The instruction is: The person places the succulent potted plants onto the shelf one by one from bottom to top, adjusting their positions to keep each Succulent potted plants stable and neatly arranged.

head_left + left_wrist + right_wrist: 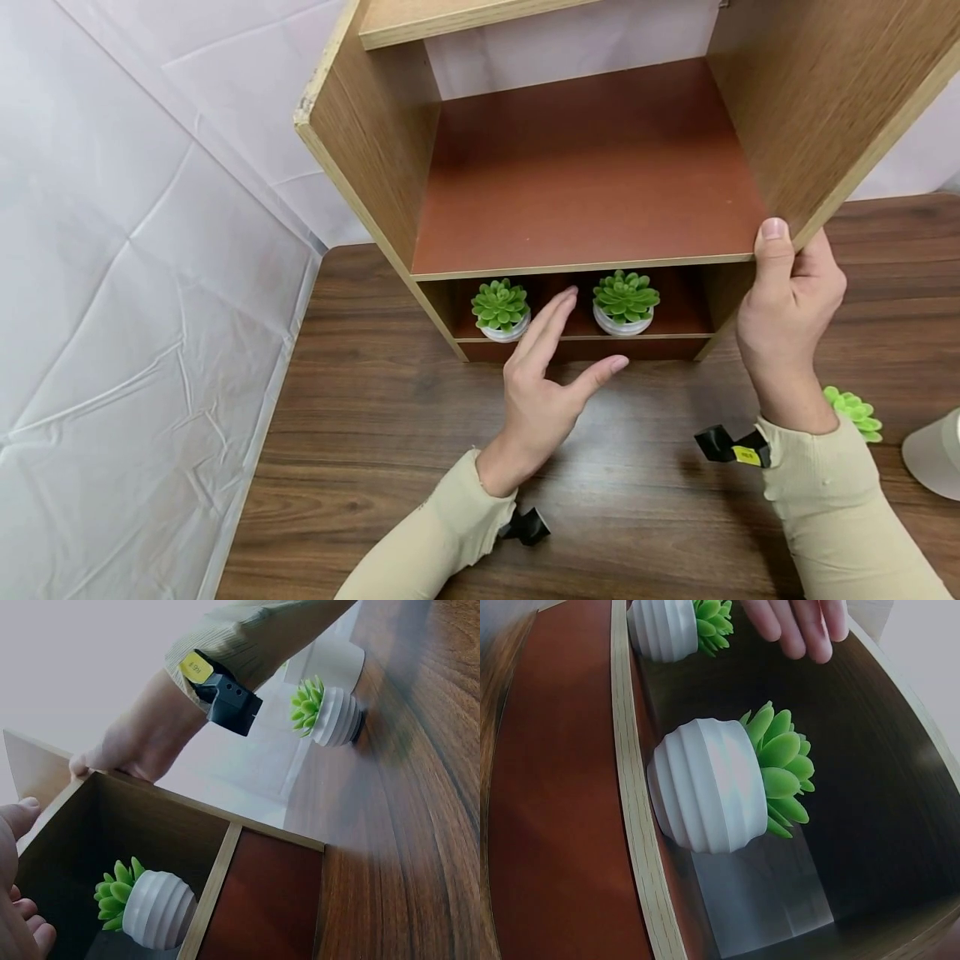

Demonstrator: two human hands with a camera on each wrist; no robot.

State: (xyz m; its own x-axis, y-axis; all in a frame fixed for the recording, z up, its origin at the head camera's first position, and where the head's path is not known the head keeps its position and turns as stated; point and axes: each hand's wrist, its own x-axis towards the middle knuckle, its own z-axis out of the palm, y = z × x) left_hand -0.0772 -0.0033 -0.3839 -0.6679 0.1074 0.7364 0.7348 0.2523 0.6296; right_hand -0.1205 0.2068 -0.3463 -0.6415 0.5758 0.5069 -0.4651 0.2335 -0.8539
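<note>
White sheeting (135, 217) flanks a dark wood-grain tabletop (360, 417), where a wooden shelf unit (585, 183) stands. My right hand (787, 317) grips the unit's right side; my left hand (542, 392), fingers straight and thumb spread away, hovers by the gap between the left succulent (501, 307) and right succulent (626, 302), both white-potted, in the lower compartment (686, 308).

The left arm (420, 542) slants forward and inward, its sleeve (465, 500) ending just short of the wrist (501, 468). The left hand (538, 398) has its fingers (551, 329) straight and close together, the thumb (596, 377) spread apart from them. The right arm (840, 517) reaches forward; the right hand (786, 317) grips, thumb pointing forward, fingers curled and mostly hidden.
</note>
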